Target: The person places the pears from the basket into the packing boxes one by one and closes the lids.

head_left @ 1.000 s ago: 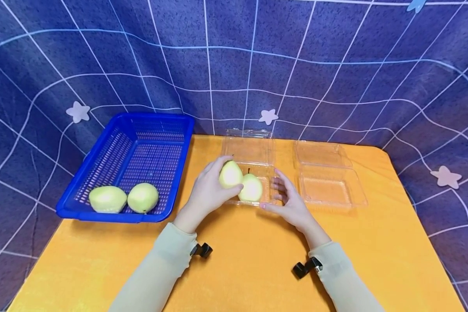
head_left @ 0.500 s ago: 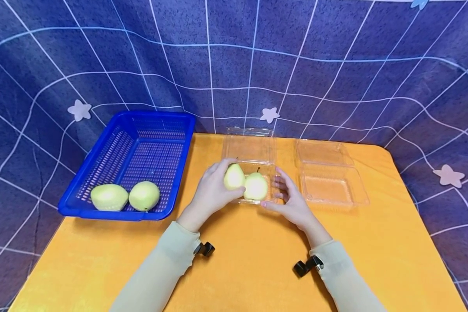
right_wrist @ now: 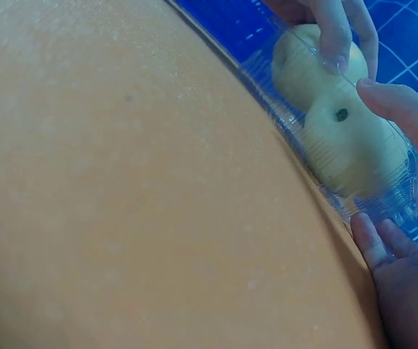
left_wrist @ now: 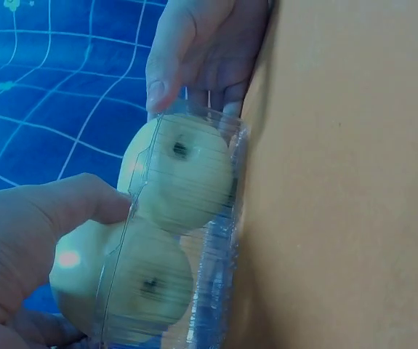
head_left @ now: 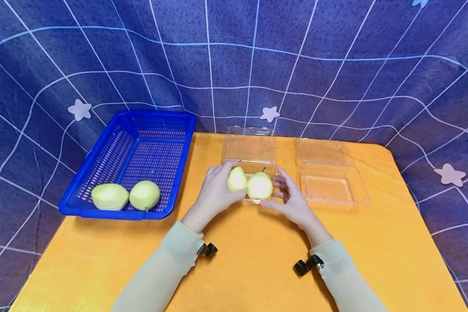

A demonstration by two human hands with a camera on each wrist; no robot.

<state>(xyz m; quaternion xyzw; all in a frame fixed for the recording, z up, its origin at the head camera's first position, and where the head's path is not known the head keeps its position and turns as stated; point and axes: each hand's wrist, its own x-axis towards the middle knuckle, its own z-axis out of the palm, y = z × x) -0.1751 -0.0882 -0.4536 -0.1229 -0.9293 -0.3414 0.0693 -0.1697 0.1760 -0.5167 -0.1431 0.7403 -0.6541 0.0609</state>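
Note:
Two pale yellow-green pears stand side by side in a clear plastic clamshell box, its lid lying back behind it. My left hand holds the left pear between thumb and fingers, low inside the box at its left end. Beside it, the right pear has its stem upward and no hand on it. My right hand grips the box's right end, thumb on the front rim and fingers along the side. In the left wrist view, both pears show through the clear front wall.
A blue plastic basket stands at the left, with two more pears near its front edge. To the right lies another clear clamshell box, opened out. A blue gridded curtain hangs behind the orange-covered table.
My left hand has moved a little right and toward me, lowering its pear into the box. The other pear has shifted right. My right hand stays at the box's right end.

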